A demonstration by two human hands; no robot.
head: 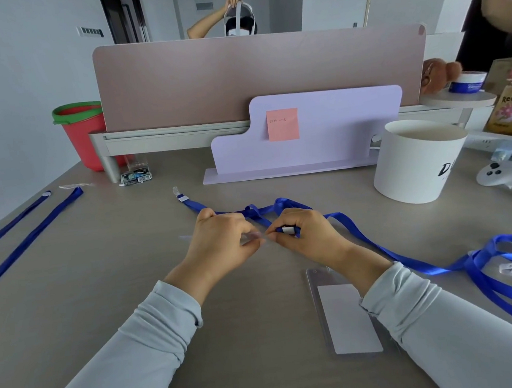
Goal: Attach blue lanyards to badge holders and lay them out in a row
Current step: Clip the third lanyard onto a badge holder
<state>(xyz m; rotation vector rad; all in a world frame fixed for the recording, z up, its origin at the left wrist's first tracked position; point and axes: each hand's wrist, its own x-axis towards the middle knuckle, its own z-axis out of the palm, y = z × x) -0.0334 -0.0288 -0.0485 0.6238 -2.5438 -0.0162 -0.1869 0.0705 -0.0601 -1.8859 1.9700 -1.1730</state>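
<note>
Attachment in hand: left hand pinches clear plastic badge holder, right hand pinches white clip of blue ribbon lanyard; next, likely threading the slot.

I wear a long-sleeved top in pale grey. My left sleeve and right sleeve are soft cloth, rumpled into folds at the cuffs. My left hand and right hand are bare.

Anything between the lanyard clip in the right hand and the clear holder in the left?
Nothing visible. The right hand pinches the white clip end of the blue ribbon lanyard, almost touching the transparent plastic badge holder gripped by the left hand.
</note>
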